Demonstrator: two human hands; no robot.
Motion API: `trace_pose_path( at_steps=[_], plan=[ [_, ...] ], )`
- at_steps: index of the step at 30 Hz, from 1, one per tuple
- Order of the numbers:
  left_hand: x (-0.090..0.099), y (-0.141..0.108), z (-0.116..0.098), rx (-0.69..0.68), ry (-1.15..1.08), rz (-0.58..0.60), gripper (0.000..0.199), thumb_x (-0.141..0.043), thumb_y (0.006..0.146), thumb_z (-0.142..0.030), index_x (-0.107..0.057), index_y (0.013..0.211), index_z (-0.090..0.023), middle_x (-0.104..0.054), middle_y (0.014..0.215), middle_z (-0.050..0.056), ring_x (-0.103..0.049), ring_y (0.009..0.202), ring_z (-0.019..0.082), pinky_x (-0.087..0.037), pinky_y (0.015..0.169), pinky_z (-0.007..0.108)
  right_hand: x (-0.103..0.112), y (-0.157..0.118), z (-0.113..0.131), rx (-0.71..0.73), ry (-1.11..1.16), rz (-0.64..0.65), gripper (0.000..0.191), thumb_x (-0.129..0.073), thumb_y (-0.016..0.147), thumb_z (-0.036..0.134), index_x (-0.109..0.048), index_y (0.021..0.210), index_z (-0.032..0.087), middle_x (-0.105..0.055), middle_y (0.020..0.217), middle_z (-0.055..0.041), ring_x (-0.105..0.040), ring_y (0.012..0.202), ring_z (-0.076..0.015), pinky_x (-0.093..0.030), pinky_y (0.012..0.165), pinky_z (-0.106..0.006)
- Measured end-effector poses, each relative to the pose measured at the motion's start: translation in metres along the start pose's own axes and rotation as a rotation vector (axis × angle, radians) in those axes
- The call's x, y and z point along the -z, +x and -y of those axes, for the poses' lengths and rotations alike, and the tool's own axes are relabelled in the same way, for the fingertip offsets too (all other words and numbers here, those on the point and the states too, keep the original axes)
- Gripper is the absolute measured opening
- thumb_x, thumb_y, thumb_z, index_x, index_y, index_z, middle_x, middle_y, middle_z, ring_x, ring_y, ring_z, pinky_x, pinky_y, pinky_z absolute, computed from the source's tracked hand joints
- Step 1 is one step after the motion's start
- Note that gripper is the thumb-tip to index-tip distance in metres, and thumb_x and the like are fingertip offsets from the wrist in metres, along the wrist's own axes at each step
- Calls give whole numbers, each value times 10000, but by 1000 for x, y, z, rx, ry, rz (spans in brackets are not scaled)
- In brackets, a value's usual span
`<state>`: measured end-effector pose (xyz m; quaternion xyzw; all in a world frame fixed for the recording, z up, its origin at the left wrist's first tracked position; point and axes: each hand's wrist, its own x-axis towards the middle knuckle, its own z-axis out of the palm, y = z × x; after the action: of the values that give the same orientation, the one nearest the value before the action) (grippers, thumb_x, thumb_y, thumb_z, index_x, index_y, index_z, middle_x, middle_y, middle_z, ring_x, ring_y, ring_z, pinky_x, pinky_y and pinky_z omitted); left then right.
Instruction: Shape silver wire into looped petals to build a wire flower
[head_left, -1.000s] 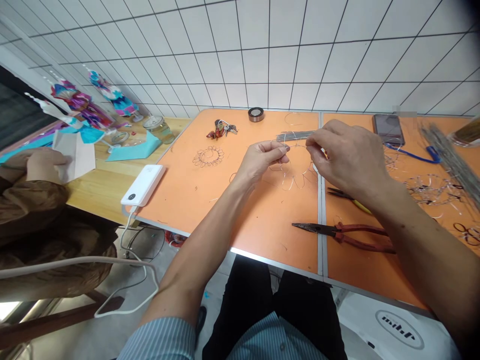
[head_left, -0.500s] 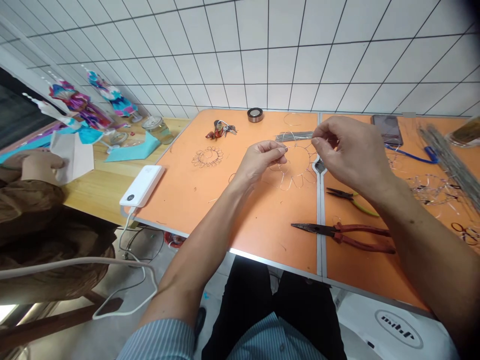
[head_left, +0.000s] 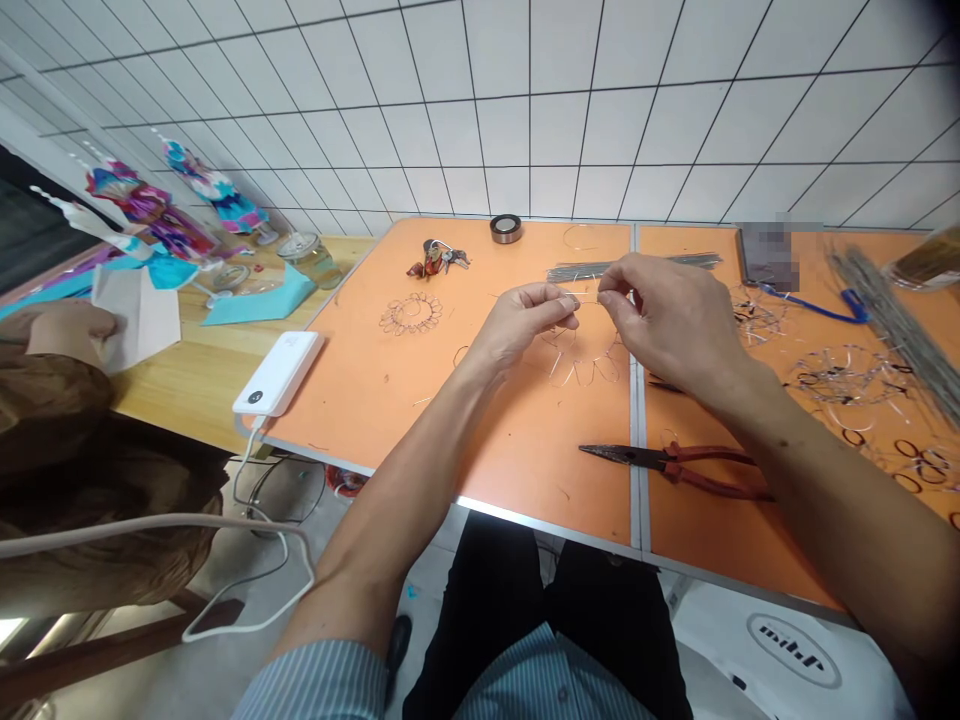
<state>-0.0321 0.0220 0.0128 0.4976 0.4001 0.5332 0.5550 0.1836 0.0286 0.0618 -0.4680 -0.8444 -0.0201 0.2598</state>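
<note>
Thin wire petal frame (head_left: 582, 362), light, springy, easily bent, best gripped near its top strand: left hand (head_left: 522, 324) and right hand (head_left: 666, 324) pinched on it, fingertips almost meeting.

We have a thin silver wire flower frame (head_left: 581, 358) in front of us, its rounded looped petals hanging in a rough ring over the orange desk (head_left: 420, 430). Our left hand (head_left: 521, 325) and right hand (head_left: 670, 325) pinch its top edge between their fingertips, close together.
</note>
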Motion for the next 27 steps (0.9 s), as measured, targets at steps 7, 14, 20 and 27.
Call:
trace_pose_path(
  at_steps=[7, 14, 20, 27],
  plan=[
    [-1, 0, 1, 13, -9, -11, 402, -1017, 751, -507, -760, 818, -206, -765, 799, 9, -700, 823, 137, -524, 907, 322, 0, -2, 5, -26, -5, 9, 272, -534, 1093, 321, -783, 1202, 311, -846, 983, -74, -721, 823, -315, -370, 675, -402],
    [-1, -2, -3, 44, -1, 27, 352, -913, 863, -527, -750, 839, -216, -777, 851, 14, -707, 898, 153, -525, 993, 336, -2, -1, 4, -36, -2, 6, 212, -558, 1075, 303, -759, 1142, 294, -833, 962, -72, -698, 798, -299, -329, 656, -389],
    [0, -2, -4, 77, 6, -1, 320, -828, 912, -536, -772, 907, -222, -814, 986, 41, -742, 1019, 195, -512, 1042, 372, -2, 1, 2, -44, 2, 8, 177, -571, 1076, 295, -738, 1130, 270, -801, 932, -72, -670, 795, -283, -317, 664, -386],
    [-1, 0, -3, 82, -23, -3, 248, -862, 825, -442, -756, 856, -220, -799, 937, 26, -741, 987, 189, -508, 1029, 378, -3, 1, 4, -51, -11, 1, 161, -571, 1080, 299, -725, 1107, 261, -782, 896, -59, -633, 765, -263, -304, 652, -383]
  ],
)
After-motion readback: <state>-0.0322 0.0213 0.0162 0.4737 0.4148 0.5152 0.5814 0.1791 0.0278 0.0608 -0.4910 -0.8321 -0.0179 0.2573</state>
